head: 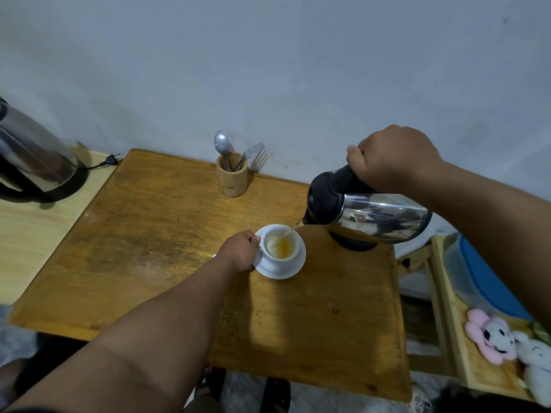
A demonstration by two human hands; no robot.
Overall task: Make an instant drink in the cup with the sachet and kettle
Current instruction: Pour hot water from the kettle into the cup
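Pouring step: right hand [393, 158] clamped round the handle of the tilted kettle [369, 213], thin stream falling into the cup [281, 244] below and left of it. Left hand [243, 248] closed on the cup's handle, cup on saucer [293, 269]. Advice: keep the tilt shallow, stop short of the rim. Sachet not seen. Table [149, 234] edge near, right of the kettle; open room left of the left hand.
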